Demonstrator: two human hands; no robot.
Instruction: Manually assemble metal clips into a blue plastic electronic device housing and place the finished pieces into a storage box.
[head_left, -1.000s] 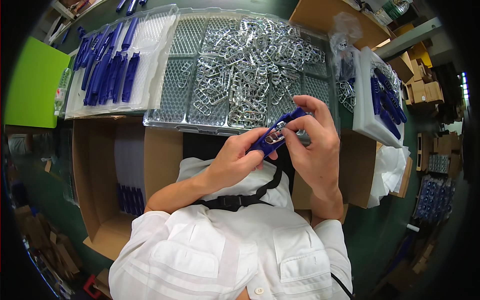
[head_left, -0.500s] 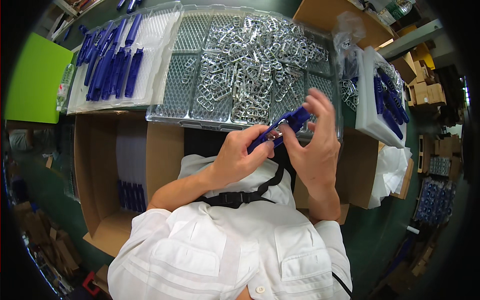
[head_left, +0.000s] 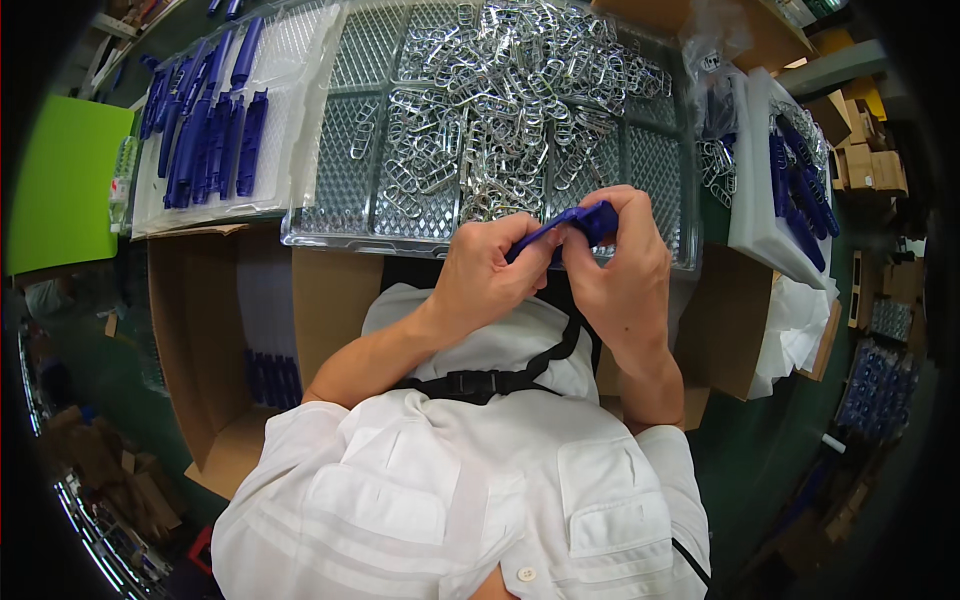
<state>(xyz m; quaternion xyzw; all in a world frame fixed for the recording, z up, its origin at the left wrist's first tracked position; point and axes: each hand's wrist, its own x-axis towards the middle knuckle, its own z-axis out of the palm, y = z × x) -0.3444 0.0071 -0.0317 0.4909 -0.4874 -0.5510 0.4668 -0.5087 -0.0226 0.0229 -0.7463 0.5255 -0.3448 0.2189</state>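
Both my hands grip a long dark blue plastic part (head_left: 585, 221) just past the near edge of the clear tray. At its left end, my left hand (head_left: 495, 262) pinches it between thumb and fingers. Around the right end my right hand (head_left: 622, 254) is closed, its thumb pressing against the near side. The part slants up to the right, and my fingers cover much of it. Beyond my hands, a heap of shiny metal links (head_left: 520, 100) fills much of the compartmented clear tray (head_left: 345, 225).
Several blue parts (head_left: 205, 140) lie on a white tray (head_left: 290, 150) at left. A white foam box (head_left: 757, 190) with blue parts and metal links stands at right. Below left is an open cardboard box (head_left: 195, 330); a bottle (head_left: 122, 180) stands beside a green panel (head_left: 65, 190).
My right fingers, raised and loose before, have closed round the right end of the blue part. The part has turned, so the metal piece seen in it is now hidden. The view has shifted slightly.
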